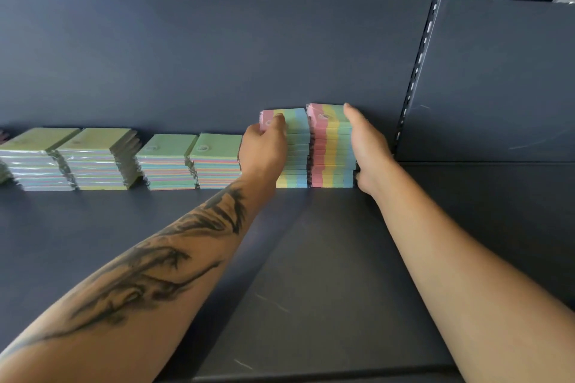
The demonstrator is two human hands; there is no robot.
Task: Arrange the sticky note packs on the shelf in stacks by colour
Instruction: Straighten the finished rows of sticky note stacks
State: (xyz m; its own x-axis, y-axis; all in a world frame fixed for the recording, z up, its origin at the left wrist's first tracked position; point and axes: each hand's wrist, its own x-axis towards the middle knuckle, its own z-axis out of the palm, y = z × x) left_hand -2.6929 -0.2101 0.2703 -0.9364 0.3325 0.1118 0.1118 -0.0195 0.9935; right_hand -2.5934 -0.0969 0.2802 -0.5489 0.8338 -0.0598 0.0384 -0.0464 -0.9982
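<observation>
The two upright rainbow stacks (311,149) stand between the hands: left hand (264,152) grips the left stack's top, right hand (367,149) lies flat against the right stack's side.

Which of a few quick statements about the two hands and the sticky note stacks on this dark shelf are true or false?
1. The left hand grips the left striped pastel stack of sticky note packs. True.
2. The right hand rests flat on the dark shelf board. False: it presses the side of the right striped pastel stack.
3. The four green-topped stacks stand left of the hands. True.
4. The striped stacks are lower than the green-topped ones. False: they are taller.
</observation>
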